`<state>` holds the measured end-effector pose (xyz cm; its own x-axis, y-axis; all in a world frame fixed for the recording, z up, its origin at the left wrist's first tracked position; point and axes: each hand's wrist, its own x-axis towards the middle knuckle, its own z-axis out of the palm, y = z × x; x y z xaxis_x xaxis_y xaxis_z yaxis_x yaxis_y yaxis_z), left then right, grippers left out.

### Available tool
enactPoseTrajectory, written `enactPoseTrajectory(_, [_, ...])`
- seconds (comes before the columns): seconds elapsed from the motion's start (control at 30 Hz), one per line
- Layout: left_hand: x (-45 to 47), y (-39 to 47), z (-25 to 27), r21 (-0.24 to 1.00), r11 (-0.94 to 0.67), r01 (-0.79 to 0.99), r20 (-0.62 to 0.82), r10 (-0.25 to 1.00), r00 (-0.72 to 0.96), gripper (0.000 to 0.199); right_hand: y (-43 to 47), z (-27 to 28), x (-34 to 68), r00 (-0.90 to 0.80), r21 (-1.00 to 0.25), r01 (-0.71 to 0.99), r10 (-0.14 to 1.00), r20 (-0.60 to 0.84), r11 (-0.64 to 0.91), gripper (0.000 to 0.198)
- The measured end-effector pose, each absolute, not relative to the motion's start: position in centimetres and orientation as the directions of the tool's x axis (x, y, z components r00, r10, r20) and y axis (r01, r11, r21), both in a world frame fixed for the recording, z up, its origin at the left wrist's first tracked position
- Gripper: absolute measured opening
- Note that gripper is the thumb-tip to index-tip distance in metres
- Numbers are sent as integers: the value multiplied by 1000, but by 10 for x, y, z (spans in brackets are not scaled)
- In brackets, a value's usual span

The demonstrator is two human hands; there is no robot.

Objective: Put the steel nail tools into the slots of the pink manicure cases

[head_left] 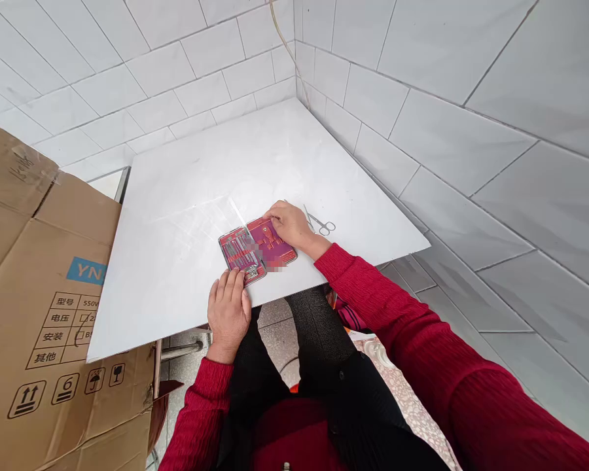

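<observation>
A manicure set case (243, 256) lies spread open on the white table. Slim metal tools sit in its left half; the right half shows purple lining with red loops, and part of it is blurred out. My right hand (290, 224) is over the upper right of the case, fingertips bent together at the lining; whatever they hold is hidden. My left hand (229, 306) rests at the table's near edge, fingers stretched out to the case's lower left border. Just right of my right hand lies a pair of small scissors (321, 222) with silver ring handles.
The white tabletop (186, 176) fits into a corner of grey-white tiled walls (216, 49). A large cardboard box (39, 275) stands against its left side. A thin cable (285, 39) hangs down the corner. My legs (324, 340) are below the near edge.
</observation>
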<state>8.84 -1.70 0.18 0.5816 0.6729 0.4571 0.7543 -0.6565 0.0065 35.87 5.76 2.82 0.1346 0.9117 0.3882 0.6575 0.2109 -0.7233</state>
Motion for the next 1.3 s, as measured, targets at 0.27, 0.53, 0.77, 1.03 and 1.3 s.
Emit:
enactPoseTrajectory(0.27, [93, -19, 22, 11, -674, 738, 441, 666, 601, 42, 59, 22, 352, 75, -667, 703, 907, 415, 247, 28])
enactPoseTrajectory(0.53, [117, -3, 40, -36, -719, 694, 369, 636, 678, 48, 58, 25, 351, 53, -653, 720, 919, 392, 237, 27])
enactPoseTrajectory(0.77, [122, 2, 39, -66, -719, 692, 335, 637, 694, 50, 55, 30, 351, 33, -645, 728, 928, 371, 232, 28])
enactPoseTrajectory(1.03, [126, 5, 39, -49, -716, 696, 347, 641, 684, 50, 55, 31, 351, 37, -629, 748, 934, 356, 211, 29])
enactPoseTrajectory(1.3, [115, 4, 36, 27, -694, 719, 377, 674, 636, 49, 58, 28, 352, 54, -645, 736, 933, 356, 203, 29])
